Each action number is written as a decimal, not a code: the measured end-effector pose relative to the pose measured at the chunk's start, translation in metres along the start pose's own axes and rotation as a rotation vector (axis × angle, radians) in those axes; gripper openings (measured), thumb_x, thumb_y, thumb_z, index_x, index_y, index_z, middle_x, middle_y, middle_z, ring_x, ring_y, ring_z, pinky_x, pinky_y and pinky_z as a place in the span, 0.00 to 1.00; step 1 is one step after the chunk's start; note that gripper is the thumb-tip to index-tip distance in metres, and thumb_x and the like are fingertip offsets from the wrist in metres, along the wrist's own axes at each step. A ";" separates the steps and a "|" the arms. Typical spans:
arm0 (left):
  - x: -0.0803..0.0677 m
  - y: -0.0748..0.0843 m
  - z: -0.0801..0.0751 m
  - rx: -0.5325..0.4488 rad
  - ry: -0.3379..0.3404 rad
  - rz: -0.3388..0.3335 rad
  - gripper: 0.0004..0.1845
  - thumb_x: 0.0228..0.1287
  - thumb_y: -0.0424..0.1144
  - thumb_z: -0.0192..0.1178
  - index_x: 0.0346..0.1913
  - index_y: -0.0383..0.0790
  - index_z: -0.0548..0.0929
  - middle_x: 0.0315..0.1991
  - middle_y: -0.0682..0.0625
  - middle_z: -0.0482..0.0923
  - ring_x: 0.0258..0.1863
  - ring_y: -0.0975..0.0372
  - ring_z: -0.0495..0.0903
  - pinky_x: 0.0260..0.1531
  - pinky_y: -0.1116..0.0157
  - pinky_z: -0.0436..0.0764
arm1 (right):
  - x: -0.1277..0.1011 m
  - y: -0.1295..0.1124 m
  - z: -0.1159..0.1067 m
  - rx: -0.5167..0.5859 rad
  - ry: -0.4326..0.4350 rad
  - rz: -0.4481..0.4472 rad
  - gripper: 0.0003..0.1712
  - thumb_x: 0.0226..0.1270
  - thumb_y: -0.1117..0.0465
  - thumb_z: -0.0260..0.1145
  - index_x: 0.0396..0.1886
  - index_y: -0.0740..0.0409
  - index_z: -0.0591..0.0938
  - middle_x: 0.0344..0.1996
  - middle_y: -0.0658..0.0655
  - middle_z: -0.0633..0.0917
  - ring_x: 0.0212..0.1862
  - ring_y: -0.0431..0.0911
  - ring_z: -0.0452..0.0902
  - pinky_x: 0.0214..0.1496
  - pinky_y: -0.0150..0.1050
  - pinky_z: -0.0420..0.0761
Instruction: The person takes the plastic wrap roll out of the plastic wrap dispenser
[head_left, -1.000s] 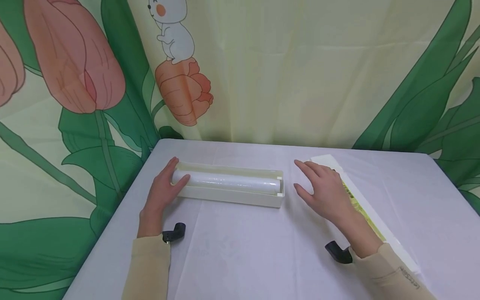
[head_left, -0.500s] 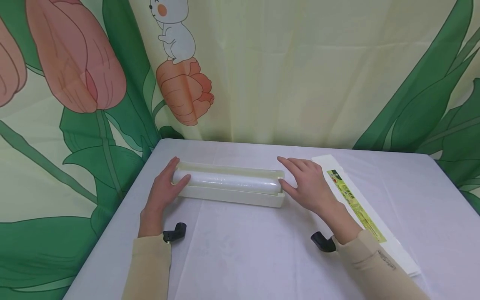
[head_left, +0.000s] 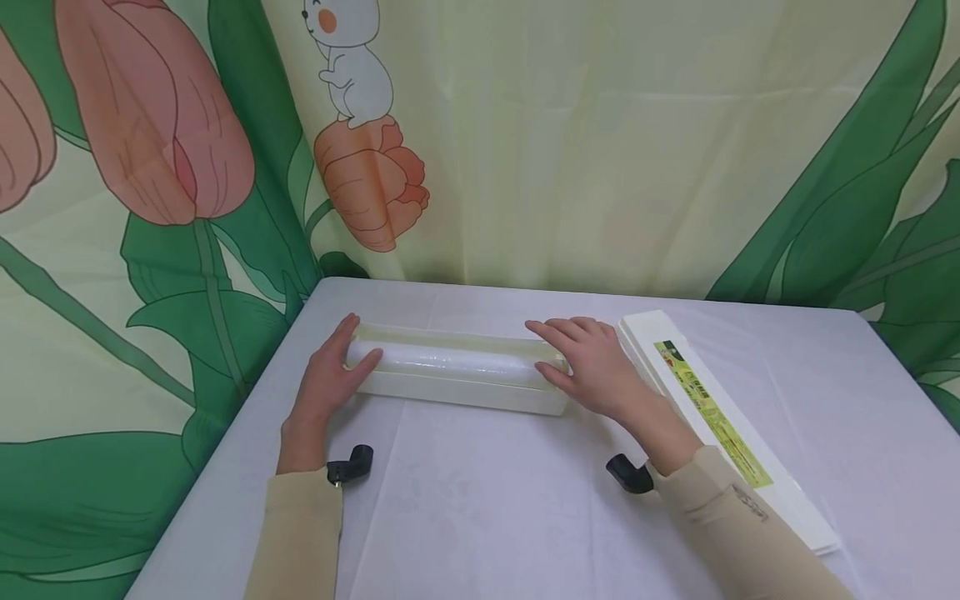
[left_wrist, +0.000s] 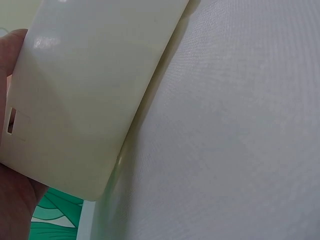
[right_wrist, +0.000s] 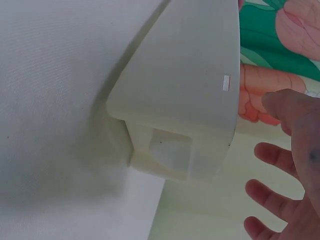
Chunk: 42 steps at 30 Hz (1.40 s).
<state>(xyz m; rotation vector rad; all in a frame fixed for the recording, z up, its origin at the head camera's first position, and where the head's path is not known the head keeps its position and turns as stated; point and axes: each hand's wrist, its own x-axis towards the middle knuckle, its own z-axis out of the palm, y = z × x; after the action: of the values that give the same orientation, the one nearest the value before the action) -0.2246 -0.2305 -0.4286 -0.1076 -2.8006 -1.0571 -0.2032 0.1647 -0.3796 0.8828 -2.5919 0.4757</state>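
A roll of cling film (head_left: 465, 367) lies in a long cream plastic dispenser box (head_left: 457, 393), its top uncovered. My left hand (head_left: 326, 375) holds the box's left end, thumb over the near side and fingers round the far side. In the left wrist view the front wall of the box (left_wrist: 100, 90) rises from the cloth, the thumb at its upper edge. My right hand (head_left: 592, 362) hovers over the box's right end with fingers spread and nothing in them. The right wrist view shows its fingers (right_wrist: 272, 200) apart from the box's end (right_wrist: 170, 150).
A long white lid (head_left: 795, 500) with a yellow-green label (head_left: 712, 412) lies slantwise on the right, partly under the right forearm. The white cloth-covered table (head_left: 480, 517) ends at a printed tulip curtain (head_left: 570, 150) behind.
My right hand has moved left from beside the lid to above the right end of the box, uncovering the lid's label. The left hand and the box have stayed in place.
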 end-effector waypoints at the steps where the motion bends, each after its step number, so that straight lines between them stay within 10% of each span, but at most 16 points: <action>1: 0.000 0.000 0.000 -0.001 -0.001 0.000 0.45 0.71 0.58 0.59 0.80 0.37 0.56 0.80 0.42 0.51 0.78 0.48 0.50 0.73 0.44 0.54 | 0.001 0.000 0.001 -0.001 -0.020 0.000 0.30 0.67 0.56 0.71 0.68 0.52 0.77 0.56 0.59 0.83 0.57 0.61 0.75 0.58 0.64 0.71; 42: 0.001 0.000 0.000 0.005 -0.010 -0.008 0.45 0.71 0.58 0.58 0.80 0.37 0.55 0.80 0.42 0.50 0.78 0.48 0.50 0.74 0.46 0.54 | 0.032 -0.009 0.016 -0.091 -0.361 -0.061 0.28 0.62 0.53 0.76 0.62 0.51 0.83 0.57 0.49 0.85 0.64 0.55 0.72 0.61 0.63 0.67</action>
<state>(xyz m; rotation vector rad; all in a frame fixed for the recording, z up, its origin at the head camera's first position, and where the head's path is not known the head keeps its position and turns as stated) -0.2260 -0.2311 -0.4284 -0.1021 -2.8142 -1.0544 -0.2249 0.1349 -0.3779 1.0988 -2.8693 0.1921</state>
